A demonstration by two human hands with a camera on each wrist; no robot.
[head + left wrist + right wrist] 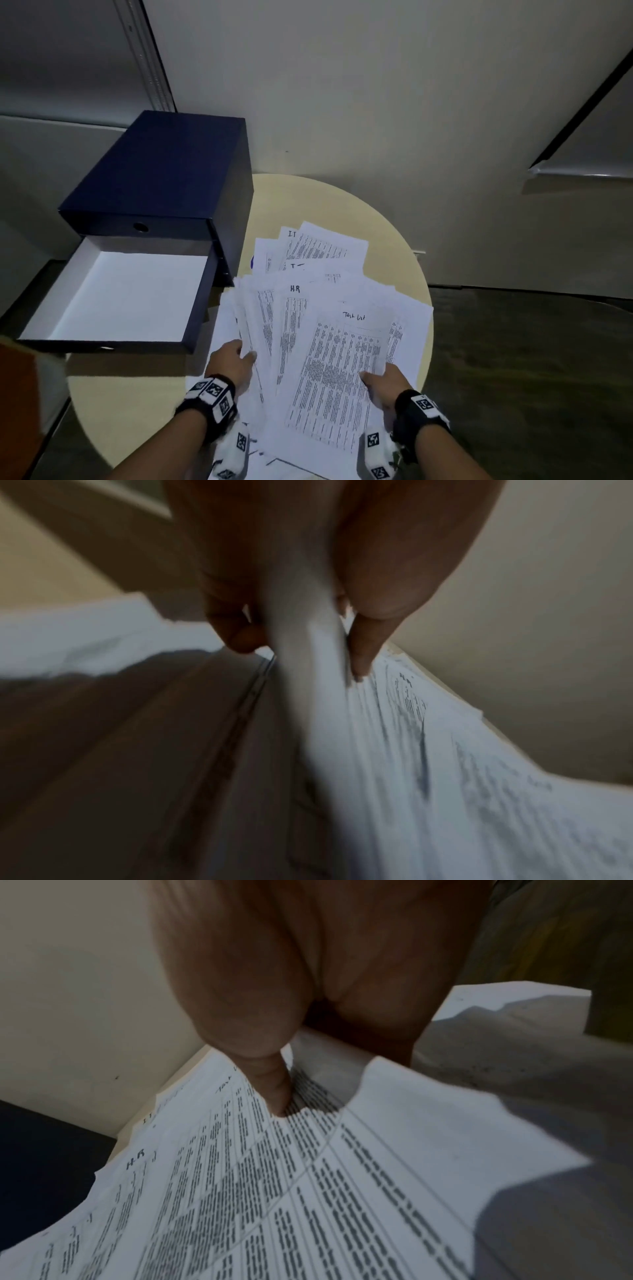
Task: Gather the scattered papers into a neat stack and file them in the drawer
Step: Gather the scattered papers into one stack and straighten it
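A loose fan of printed white papers [329,342] spreads over the round beige table [137,411], with headings like "HR" and "Task list". My left hand [239,356] pinches the fan's left edge, thumb on top and fingers beneath, as the left wrist view shows: left hand [301,653], papers [394,737]. My right hand [376,377] grips the right edge, its thumb pressed on the top sheet; in the right wrist view, right hand [282,1096], papers [274,1191]. The dark blue drawer [113,294] stands pulled open to the left, its white inside bare.
The drawer belongs to a dark blue box [161,171] on the table's left side, with a shut drawer above it. More sheets [308,250] marked "IT" lie further back on the table. A wall stands close behind and dark floor lies to the right.
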